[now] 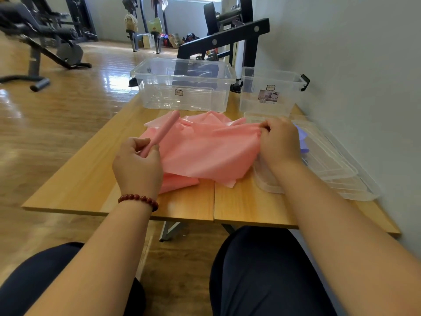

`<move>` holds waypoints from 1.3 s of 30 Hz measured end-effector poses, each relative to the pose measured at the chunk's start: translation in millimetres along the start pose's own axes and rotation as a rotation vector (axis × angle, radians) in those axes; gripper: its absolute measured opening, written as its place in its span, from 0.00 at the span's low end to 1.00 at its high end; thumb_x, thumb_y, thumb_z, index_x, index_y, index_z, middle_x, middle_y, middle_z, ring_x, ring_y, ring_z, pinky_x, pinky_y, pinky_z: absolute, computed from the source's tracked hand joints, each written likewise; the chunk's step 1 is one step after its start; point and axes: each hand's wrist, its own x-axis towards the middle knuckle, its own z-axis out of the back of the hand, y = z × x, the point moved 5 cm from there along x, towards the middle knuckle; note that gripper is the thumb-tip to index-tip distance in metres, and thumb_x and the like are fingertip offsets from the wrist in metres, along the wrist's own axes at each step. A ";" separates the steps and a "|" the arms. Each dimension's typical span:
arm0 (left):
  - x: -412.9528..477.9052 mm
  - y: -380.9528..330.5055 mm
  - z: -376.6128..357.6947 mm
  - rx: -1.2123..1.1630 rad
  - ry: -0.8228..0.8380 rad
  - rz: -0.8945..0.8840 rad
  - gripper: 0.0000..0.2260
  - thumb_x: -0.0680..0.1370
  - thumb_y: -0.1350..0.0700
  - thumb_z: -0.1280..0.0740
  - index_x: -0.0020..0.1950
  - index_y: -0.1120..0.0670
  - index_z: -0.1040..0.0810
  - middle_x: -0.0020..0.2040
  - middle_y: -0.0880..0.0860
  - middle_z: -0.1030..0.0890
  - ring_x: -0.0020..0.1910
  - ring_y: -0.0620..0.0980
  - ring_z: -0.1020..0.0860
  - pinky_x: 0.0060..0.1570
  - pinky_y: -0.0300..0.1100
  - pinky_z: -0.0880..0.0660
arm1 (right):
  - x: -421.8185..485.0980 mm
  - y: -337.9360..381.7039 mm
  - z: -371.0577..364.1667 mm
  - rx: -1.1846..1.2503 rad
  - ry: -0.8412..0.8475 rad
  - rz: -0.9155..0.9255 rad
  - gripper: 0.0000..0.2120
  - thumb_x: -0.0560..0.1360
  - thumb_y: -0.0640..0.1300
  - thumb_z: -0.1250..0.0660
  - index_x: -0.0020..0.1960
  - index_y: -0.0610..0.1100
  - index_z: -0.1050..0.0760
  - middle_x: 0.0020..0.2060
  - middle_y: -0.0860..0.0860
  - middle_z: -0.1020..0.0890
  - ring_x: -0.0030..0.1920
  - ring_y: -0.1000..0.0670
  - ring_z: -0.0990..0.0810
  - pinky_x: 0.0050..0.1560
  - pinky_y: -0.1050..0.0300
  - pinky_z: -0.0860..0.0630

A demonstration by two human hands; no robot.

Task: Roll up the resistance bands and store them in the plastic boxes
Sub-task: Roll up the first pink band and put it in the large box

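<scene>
A wide pink resistance band (pixel 205 149) lies crumpled in loose folds on the wooden table (pixel 86 179). One end of it is rolled into a thin pink tube that sticks up and away. My left hand (pixel 136 165) grips the near end of that tube. My right hand (pixel 280 142) pinches the band's right edge with curled fingers. A large clear plastic box (pixel 184 85) stands behind the band, with a smaller clear box (pixel 271 92) to its right. A bit of purple band (pixel 301 142) shows just past my right hand.
Clear plastic lids (pixel 330 165) are stacked at the table's right side by the grey wall. A black weight rack (pixel 230 37) stands behind the boxes. Gym machines (pixel 41 35) sit on the shiny wood floor at the left. My knees are under the table's near edge.
</scene>
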 end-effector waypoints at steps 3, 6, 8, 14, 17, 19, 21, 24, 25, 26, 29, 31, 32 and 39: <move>1.2 3.1 4.3 0.022 -0.020 0.001 0.05 0.78 0.56 0.32 0.52 0.52 0.24 0.48 0.49 0.24 0.47 0.47 0.26 0.45 0.39 0.30 | 4.9 8.5 -26.1 -0.133 0.262 0.041 0.15 0.81 0.42 0.43 0.63 0.39 0.24 0.57 0.43 0.23 0.53 0.46 0.24 0.47 0.61 0.33; 1.4 5.2 6.3 0.025 -0.030 0.019 0.06 0.78 0.56 0.32 0.51 0.51 0.27 0.49 0.49 0.25 0.48 0.47 0.26 0.44 0.38 0.30 | -1.9 14.1 -42.5 -0.356 0.447 0.130 0.20 0.80 0.51 0.38 0.69 0.43 0.29 0.71 0.44 0.31 0.68 0.42 0.32 0.65 0.50 0.31; 2.2 5.9 6.7 0.024 -0.034 0.035 0.06 0.78 0.55 0.32 0.51 0.50 0.29 0.51 0.50 0.25 0.49 0.47 0.26 0.43 0.37 0.30 | -9.8 19.2 -33.3 -0.277 0.339 0.124 0.25 0.79 0.54 0.36 0.73 0.45 0.31 0.77 0.46 0.40 0.75 0.42 0.41 0.73 0.44 0.38; 0.1 7.0 6.9 -0.010 -0.043 0.067 0.07 0.78 0.55 0.33 0.52 0.50 0.30 0.55 0.51 0.25 0.51 0.48 0.26 0.47 0.40 0.28 | -65.8 47.6 -38.4 -0.368 0.478 0.250 0.29 0.76 0.64 0.37 0.72 0.51 0.31 0.73 0.51 0.32 0.72 0.47 0.34 0.69 0.45 0.36; -3.2 5.6 8.6 -0.052 -0.034 0.086 0.07 0.79 0.55 0.34 0.54 0.50 0.30 0.52 0.48 0.26 0.47 0.44 0.26 0.40 0.33 0.31 | -78.5 47.3 -46.8 -0.414 0.544 0.290 0.23 0.78 0.60 0.38 0.67 0.49 0.26 0.66 0.50 0.25 0.66 0.47 0.28 0.64 0.48 0.33; -6.5 3.4 8.2 -0.092 -0.008 0.087 0.07 0.79 0.54 0.34 0.55 0.50 0.30 0.48 0.44 0.27 0.43 0.40 0.26 0.39 0.32 0.30 | -77.7 42.8 -44.4 -0.377 0.489 0.285 0.16 0.80 0.51 0.39 0.64 0.48 0.23 0.63 0.50 0.23 0.63 0.46 0.26 0.61 0.51 0.32; -11.5 0.9 5.9 -0.129 0.020 0.095 0.08 0.79 0.54 0.34 0.56 0.49 0.31 0.47 0.41 0.28 0.45 0.38 0.26 0.41 0.34 0.28 | -76.5 40.8 -35.9 -0.246 0.385 0.247 0.14 0.81 0.47 0.40 0.62 0.47 0.21 0.60 0.51 0.21 0.61 0.47 0.24 0.57 0.55 0.30; -23.7 -3.9 -4.3 -0.190 0.109 0.125 0.12 0.79 0.56 0.34 0.61 0.47 0.32 0.49 0.40 0.27 0.47 0.37 0.25 0.46 0.39 0.25 | -80.8 50.5 -22.3 0.097 0.263 0.186 0.15 0.81 0.49 0.38 0.65 0.48 0.22 0.61 0.53 0.20 0.60 0.55 0.25 0.55 0.65 0.32; -29.8 -6.8 -9.0 -0.206 0.149 0.126 0.14 0.79 0.56 0.34 0.63 0.47 0.31 0.50 0.39 0.27 0.48 0.37 0.25 0.48 0.40 0.25 | -84.4 55.1 -21.9 0.224 0.265 0.170 0.14 0.81 0.49 0.37 0.65 0.49 0.22 0.60 0.55 0.20 0.58 0.59 0.25 0.55 0.68 0.31; -35.9 -9.4 -13.5 -0.217 0.186 0.121 0.15 0.79 0.57 0.34 0.65 0.46 0.31 0.51 0.39 0.26 0.48 0.36 0.25 0.48 0.40 0.24 | -88.7 59.4 -23.1 0.341 0.283 0.153 0.14 0.81 0.48 0.36 0.65 0.50 0.22 0.60 0.56 0.19 0.56 0.62 0.25 0.54 0.72 0.31; -54.5 -17.6 -22.0 -0.254 0.250 0.090 0.12 0.79 0.57 0.33 0.60 0.44 0.26 0.50 0.40 0.22 0.44 0.34 0.22 0.46 0.37 0.22 | -98.6 65.1 -31.0 0.548 0.330 0.088 0.15 0.81 0.45 0.36 0.67 0.49 0.24 0.58 0.59 0.21 0.56 0.65 0.26 0.51 0.82 0.34; -64.4 -22.2 -24.0 -0.291 0.282 0.065 0.11 0.78 0.56 0.32 0.58 0.43 0.24 0.50 0.42 0.20 0.44 0.34 0.22 0.47 0.39 0.21 | -101.5 64.9 -33.4 0.599 0.339 0.075 0.15 0.82 0.44 0.37 0.68 0.50 0.24 0.58 0.60 0.22 0.59 0.64 0.27 0.52 0.82 0.34; -67.9 -23.3 -25.0 -0.311 0.305 0.058 0.11 0.78 0.55 0.32 0.59 0.43 0.24 0.50 0.42 0.19 0.46 0.36 0.21 0.47 0.40 0.21 | -102.2 64.3 -33.8 0.621 0.345 0.073 0.15 0.82 0.43 0.38 0.67 0.50 0.24 0.57 0.61 0.22 0.59 0.63 0.26 0.53 0.82 0.34; -78.4 -25.9 -27.2 -0.659 0.465 0.205 0.16 0.83 0.62 0.45 0.61 0.51 0.20 0.56 0.49 0.16 0.54 0.45 0.18 0.52 0.42 0.20 | -108.7 59.1 -26.5 0.841 0.477 0.062 0.16 0.82 0.46 0.41 0.69 0.52 0.27 0.62 0.59 0.21 0.62 0.64 0.25 0.62 0.68 0.27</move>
